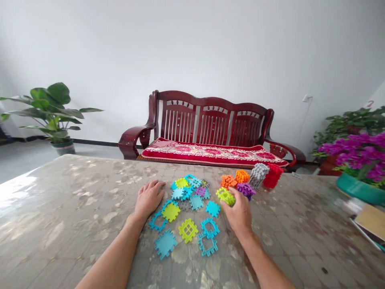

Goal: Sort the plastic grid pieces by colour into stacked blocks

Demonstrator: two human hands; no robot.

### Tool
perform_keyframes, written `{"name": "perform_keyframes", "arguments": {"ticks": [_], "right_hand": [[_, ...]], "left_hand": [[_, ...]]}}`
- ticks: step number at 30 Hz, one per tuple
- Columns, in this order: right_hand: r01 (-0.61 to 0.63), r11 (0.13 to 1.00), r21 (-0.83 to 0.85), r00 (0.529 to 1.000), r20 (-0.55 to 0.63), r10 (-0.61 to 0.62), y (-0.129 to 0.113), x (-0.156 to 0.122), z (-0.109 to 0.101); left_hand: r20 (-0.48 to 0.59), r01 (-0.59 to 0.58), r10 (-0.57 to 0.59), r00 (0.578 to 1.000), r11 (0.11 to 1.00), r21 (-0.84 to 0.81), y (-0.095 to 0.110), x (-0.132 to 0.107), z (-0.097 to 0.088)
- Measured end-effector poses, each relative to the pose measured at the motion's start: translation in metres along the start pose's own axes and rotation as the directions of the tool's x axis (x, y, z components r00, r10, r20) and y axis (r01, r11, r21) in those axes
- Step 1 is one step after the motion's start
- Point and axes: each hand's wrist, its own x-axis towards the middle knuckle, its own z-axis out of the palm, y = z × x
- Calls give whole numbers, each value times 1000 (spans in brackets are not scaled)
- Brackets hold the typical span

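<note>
My left hand (149, 197) rests on the table left of the loose interlocking tiles, fingers stretched out, nothing in it. In my right hand (240, 210) are lime green interlocking tiles (225, 196), gripped at their right side; how many is hard to tell. Between my hands lie a blue solid tile (166, 243), a lime window tile (188, 230), blue frame tiles (207, 244), a lime solid tile (171, 212) and a small blue tile (213, 208). A mixed heap with a purple tile (200, 191) lies farther back.
Stacked tiles stand beyond my right hand: orange (242, 176), purple (246, 189), grey (259, 175) and red (273, 176). A teal flower pot (359, 188) and a cardboard-coloured item (371, 221) sit at the right. A wooden bench (213, 124) stands behind the table (90, 224).
</note>
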Motion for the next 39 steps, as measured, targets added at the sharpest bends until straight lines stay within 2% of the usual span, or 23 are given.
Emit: {"name": "perform_keyframes", "arguments": {"ticks": [5, 11, 21, 24, 27, 29, 31, 34, 37, 39], "right_hand": [[-74, 996, -50, 997, 1, 75, 16, 1, -4], [-76, 994, -73, 997, -29, 74, 21, 0, -1], [-86, 989, -120, 995, 33, 90, 23, -2, 1], [-55, 988, -146, 998, 10, 57, 21, -2, -1], [40, 993, -113, 999, -31, -43, 9, -5, -4], [130, 991, -35, 991, 23, -129, -6, -10, -4], [198, 978, 63, 965, 164, -206, -25, -16, -4], [254, 946, 200, 864, 392, -315, -53, -26, -4], [287, 916, 279, 758, 518, -395, -72, -33, -5], [306, 907, 291, 706, 570, -421, -78, -35, -5]], "left_hand": [[-2, -8, 8, 1000, 1000, -4, -1, 0, 1], [-17, -8, 8, 1000, 1000, -8, -2, 1, 3], [-6, -10, 10, 1000, 1000, -15, -3, 2, 2], [-6, 1, -1, 1000, 1000, -16, -1, 1, 0], [-7, 6, -6, 1000, 1000, -16, 0, 0, 0], [-8, 2, -2, 1000, 1000, -14, -1, 0, 1], [-9, -3, 3, 1000, 1000, -10, -1, 0, 1], [-13, -7, 7, 1000, 1000, -4, -1, 0, 1], [-13, -6, 6, 1000, 1000, -6, 0, -1, 0], [-12, -5, 5, 1000, 1000, -10, 1, -1, -1]]}}
